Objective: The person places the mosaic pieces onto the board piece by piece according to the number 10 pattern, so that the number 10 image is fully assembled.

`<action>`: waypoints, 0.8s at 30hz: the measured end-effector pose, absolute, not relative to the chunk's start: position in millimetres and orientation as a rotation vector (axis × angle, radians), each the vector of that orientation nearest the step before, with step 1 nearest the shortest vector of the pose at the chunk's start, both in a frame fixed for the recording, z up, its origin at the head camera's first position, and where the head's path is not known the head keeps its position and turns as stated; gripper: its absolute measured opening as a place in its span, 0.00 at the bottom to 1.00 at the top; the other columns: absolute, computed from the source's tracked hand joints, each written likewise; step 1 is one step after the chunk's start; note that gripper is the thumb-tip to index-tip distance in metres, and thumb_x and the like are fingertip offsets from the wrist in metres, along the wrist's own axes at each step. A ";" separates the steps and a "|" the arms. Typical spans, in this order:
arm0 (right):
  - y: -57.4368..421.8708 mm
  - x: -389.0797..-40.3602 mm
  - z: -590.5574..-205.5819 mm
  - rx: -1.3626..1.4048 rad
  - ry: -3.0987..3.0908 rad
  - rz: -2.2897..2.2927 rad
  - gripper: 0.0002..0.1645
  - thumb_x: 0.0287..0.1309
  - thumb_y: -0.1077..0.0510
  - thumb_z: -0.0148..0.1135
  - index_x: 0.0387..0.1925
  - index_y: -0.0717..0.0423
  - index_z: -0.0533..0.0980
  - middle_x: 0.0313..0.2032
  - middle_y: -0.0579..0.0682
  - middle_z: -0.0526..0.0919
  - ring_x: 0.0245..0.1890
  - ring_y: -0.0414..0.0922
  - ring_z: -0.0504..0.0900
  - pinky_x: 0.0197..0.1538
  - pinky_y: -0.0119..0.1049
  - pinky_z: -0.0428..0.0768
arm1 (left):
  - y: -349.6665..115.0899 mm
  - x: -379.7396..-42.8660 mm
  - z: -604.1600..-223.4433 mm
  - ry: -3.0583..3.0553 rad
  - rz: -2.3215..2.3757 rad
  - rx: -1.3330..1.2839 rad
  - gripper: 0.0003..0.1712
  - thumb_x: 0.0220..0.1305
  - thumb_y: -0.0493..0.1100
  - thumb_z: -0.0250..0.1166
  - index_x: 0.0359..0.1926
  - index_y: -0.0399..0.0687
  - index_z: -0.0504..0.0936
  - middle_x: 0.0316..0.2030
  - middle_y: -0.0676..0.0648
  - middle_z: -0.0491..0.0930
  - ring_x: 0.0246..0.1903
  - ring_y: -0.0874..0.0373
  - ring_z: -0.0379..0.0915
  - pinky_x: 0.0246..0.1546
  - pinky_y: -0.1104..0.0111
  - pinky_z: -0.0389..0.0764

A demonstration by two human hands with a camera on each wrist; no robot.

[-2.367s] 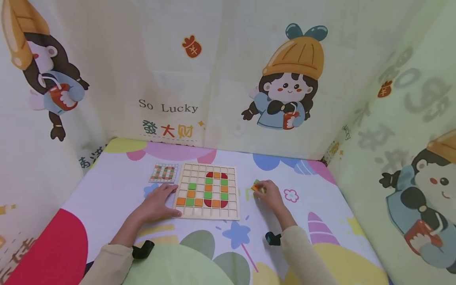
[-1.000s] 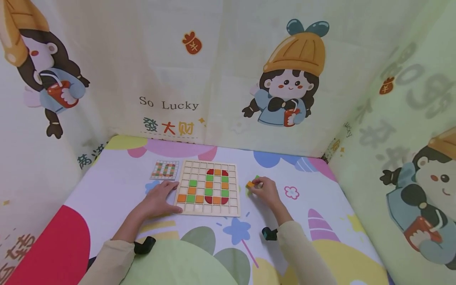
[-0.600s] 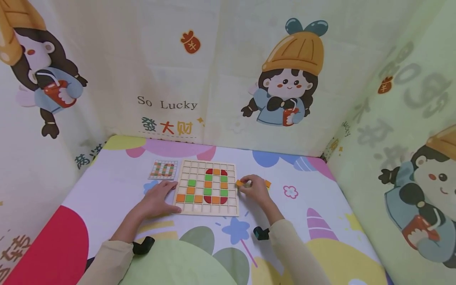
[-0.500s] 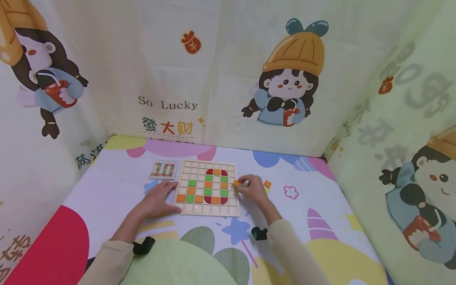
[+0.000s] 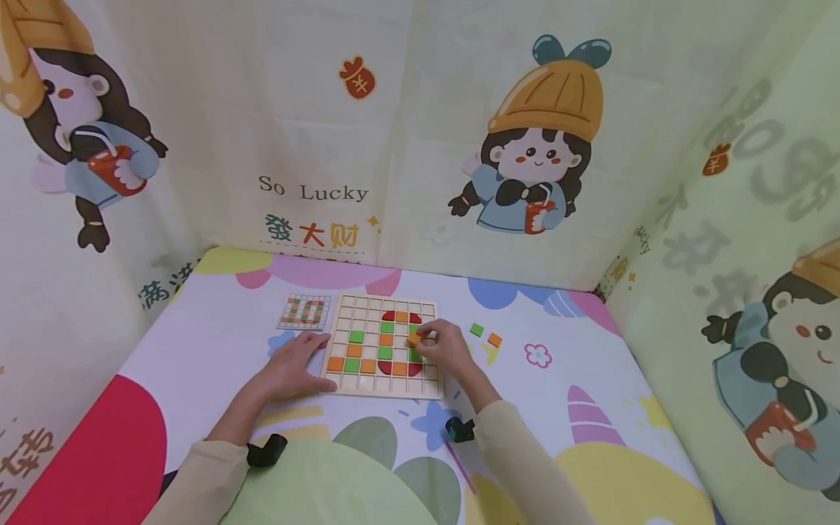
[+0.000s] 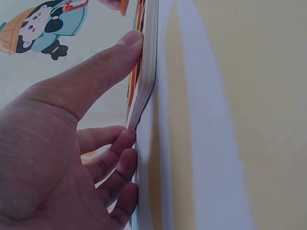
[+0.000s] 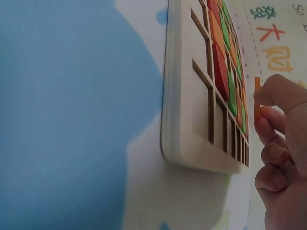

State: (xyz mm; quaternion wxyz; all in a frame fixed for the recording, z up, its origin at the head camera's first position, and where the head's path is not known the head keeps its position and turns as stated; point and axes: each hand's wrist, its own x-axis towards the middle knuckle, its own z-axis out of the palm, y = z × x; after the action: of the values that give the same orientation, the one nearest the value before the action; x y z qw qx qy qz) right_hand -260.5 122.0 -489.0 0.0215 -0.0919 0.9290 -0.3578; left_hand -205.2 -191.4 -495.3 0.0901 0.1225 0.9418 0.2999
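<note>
A square wooden grid board (image 5: 367,387) lies on the patterned cloth with green, orange and red tiles set in some of its cells. At its left edge rests my left hand (image 5: 293,370), thumb at the near corner and fingers along the side; the left wrist view shows the thumb (image 6: 103,72) touching the board and the other fingers loosely bent. My right hand (image 5: 449,348) pinches a square orange tile (image 5: 414,340) over the right column of the pattern. In the right wrist view this orange tile (image 7: 257,98) stands clear above the board, between thumb and forefinger.
Right of the board lie a loose green tile (image 5: 476,329) and a loose orange tile (image 5: 494,340). A small printed pattern card (image 5: 304,312) is at the board's upper left. Printed curtains (image 5: 407,146) enclose the table at the back and sides.
My right hand has picked an orange tile from the right and carried it left over the board, uncovering the loose green and orange tiles. The left hand stays at the board's edge.
</note>
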 end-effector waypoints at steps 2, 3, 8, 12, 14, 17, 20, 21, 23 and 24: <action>116.3 -261.2 -489.9 -0.314 2.885 -1.090 0.11 0.52 0.57 0.69 0.39 0.52 0.83 0.41 0.49 0.81 0.37 0.45 0.73 0.40 0.34 0.75 | -191.2 -205.6 -495.4 2.800 0.894 0.364 0.59 0.42 0.66 0.75 0.71 0.47 0.61 0.68 0.38 0.61 0.64 0.37 0.58 0.60 0.39 0.64; 113.6 -261.4 -490.2 -0.324 2.885 -1.080 0.11 0.52 0.56 0.69 0.40 0.52 0.83 0.41 0.49 0.82 0.38 0.45 0.73 0.41 0.35 0.76 | -191.1 -205.7 -495.6 2.799 0.895 0.363 0.59 0.42 0.66 0.75 0.71 0.47 0.61 0.68 0.38 0.62 0.64 0.37 0.59 0.60 0.39 0.64; 99.7 -261.7 -490.6 -0.312 2.857 -1.064 0.13 0.53 0.55 0.69 0.42 0.51 0.83 0.46 0.49 0.82 0.45 0.45 0.75 0.53 0.40 0.79 | -191.3 -205.8 -497.3 2.797 0.898 0.363 0.59 0.42 0.65 0.75 0.71 0.48 0.62 0.68 0.39 0.62 0.65 0.38 0.59 0.61 0.40 0.63; 90.4 -262.8 -490.7 -0.320 2.840 -1.065 0.13 0.53 0.54 0.69 0.42 0.50 0.83 0.45 0.48 0.82 0.46 0.45 0.75 0.54 0.40 0.80 | -191.0 -205.6 -497.2 2.801 0.899 0.364 0.58 0.42 0.65 0.75 0.71 0.47 0.62 0.68 0.39 0.62 0.65 0.37 0.58 0.61 0.39 0.62; 86.2 -263.6 -490.9 -0.336 2.839 -1.067 0.13 0.53 0.54 0.69 0.42 0.50 0.84 0.45 0.47 0.82 0.46 0.45 0.75 0.52 0.38 0.80 | -191.0 -205.5 -497.1 2.802 0.899 0.363 0.58 0.42 0.65 0.75 0.71 0.47 0.62 0.67 0.38 0.62 0.64 0.37 0.59 0.61 0.39 0.63; 79.5 -265.1 -491.2 -0.366 2.840 -1.051 0.12 0.53 0.54 0.68 0.41 0.50 0.83 0.45 0.46 0.82 0.44 0.44 0.74 0.49 0.36 0.79 | -191.2 -205.5 -496.9 2.805 0.895 0.361 0.58 0.43 0.65 0.75 0.71 0.47 0.62 0.67 0.39 0.62 0.64 0.37 0.59 0.61 0.40 0.63; 71.8 -266.2 -490.5 -0.400 2.841 -1.038 0.11 0.54 0.55 0.67 0.41 0.50 0.84 0.43 0.46 0.82 0.43 0.43 0.74 0.47 0.34 0.79 | -191.1 -205.0 -496.1 2.803 0.889 0.361 0.58 0.43 0.66 0.75 0.71 0.47 0.62 0.68 0.38 0.62 0.64 0.37 0.58 0.61 0.39 0.63; 69.2 -266.6 -490.3 -0.413 2.843 -1.031 0.11 0.54 0.55 0.67 0.41 0.50 0.84 0.42 0.46 0.82 0.42 0.43 0.74 0.45 0.33 0.78 | -191.0 -204.8 -495.5 2.802 0.889 0.361 0.58 0.43 0.66 0.75 0.71 0.47 0.62 0.68 0.38 0.61 0.64 0.37 0.58 0.61 0.39 0.63; 64.3 -266.9 -489.7 -0.432 2.839 -1.026 0.12 0.54 0.55 0.67 0.41 0.50 0.84 0.41 0.46 0.82 0.41 0.43 0.74 0.43 0.32 0.78 | -191.2 -204.6 -495.1 2.799 0.890 0.363 0.59 0.43 0.66 0.75 0.71 0.47 0.62 0.68 0.38 0.61 0.64 0.37 0.58 0.61 0.39 0.63; 62.0 -266.9 -490.0 -0.440 2.839 -1.021 0.12 0.54 0.55 0.67 0.41 0.50 0.84 0.41 0.46 0.82 0.40 0.43 0.74 0.42 0.32 0.78 | -191.0 -204.5 -494.7 2.797 0.890 0.361 0.58 0.43 0.66 0.75 0.71 0.47 0.62 0.68 0.38 0.61 0.64 0.37 0.58 0.61 0.39 0.63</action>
State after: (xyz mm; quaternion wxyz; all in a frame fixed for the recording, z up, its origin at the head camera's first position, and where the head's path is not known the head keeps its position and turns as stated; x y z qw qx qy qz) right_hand -266.9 62.0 -490.0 0.0464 -0.1442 0.9301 -0.3346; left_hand -204.5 -191.0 -494.7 0.0919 0.1216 0.9418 0.2998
